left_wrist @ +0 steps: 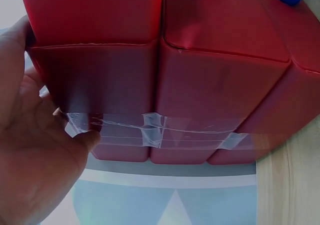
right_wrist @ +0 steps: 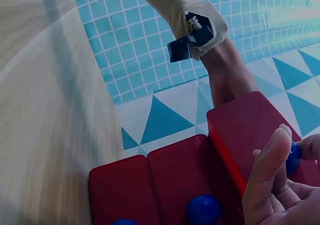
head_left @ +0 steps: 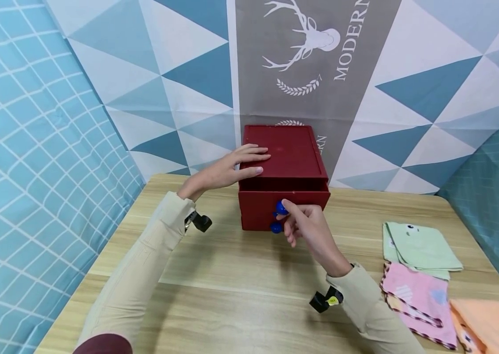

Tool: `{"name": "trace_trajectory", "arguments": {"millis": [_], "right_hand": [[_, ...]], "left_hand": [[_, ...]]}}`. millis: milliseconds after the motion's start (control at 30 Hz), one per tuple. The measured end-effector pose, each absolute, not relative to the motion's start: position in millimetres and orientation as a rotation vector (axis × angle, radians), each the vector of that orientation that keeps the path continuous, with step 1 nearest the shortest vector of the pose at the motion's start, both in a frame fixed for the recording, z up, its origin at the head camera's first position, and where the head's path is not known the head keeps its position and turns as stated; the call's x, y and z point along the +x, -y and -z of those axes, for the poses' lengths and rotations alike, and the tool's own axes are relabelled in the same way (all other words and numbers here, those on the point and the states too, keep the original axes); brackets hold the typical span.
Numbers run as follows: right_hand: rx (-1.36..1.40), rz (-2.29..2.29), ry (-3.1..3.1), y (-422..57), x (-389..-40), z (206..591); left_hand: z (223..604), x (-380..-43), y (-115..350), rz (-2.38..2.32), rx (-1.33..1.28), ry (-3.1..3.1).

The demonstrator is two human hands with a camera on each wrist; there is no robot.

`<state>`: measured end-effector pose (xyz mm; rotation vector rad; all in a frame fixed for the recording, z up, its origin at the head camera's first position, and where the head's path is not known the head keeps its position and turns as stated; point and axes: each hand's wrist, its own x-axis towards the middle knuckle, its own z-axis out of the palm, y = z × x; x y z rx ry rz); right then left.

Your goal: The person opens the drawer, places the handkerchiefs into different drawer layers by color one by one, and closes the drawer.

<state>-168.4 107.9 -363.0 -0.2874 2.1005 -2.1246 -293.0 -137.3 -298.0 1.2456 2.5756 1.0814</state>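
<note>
A dark red drawer cabinet (head_left: 282, 150) stands at the back of the table, with its top drawer (head_left: 256, 209) pulled partway out and a dark gap above its front. My right hand (head_left: 311, 226) pinches the blue round knob (head_left: 281, 207) of that drawer between thumb and fingers. My left hand (head_left: 232, 166) rests on the left part of the cabinet's top with the fingers extended. The left wrist view shows clear tape (left_wrist: 190, 130) around the cabinet's side. Two lower drawers with blue knobs (right_wrist: 203, 209) are pushed in, as the right wrist view shows.
A green cloth (head_left: 426, 248), a pink cloth (head_left: 418, 300) and an orange cloth (head_left: 493, 319) lie folded along the right side of the wooden table (head_left: 232, 295). A patterned wall covering (head_left: 196, 73) rises right behind the cabinet.
</note>
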Motion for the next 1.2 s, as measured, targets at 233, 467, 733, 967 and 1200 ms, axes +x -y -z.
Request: {"name": "trace_trajectory", "arguments": {"millis": [233,467,733,967,1200], "right_hand": [[-0.289,2.174,-2.088,-105.8,-163.3,363.7],[-0.291,2.193,-2.088,-106.2,-160.3,366.1],[-0.293,2.174,-2.118,-105.9,-150.4,366.8],[-0.261,2.160,-2.111,-106.7,-144.0,366.8],[-0.230,2.144,-2.117,-107.8,-134.1,365.9]], "left_hand": [[298.5,-292.7,135.2,-1.141,1.238,-2.549],[300.2,-291.2,137.4,-1.120,1.253,-2.567],[302.6,-290.0,138.7,-1.151,1.239,-2.592],[305.7,-287.5,137.4,-1.203,1.234,-2.610],[306.8,-286.5,136.6,-1.248,1.233,-2.605]]}}
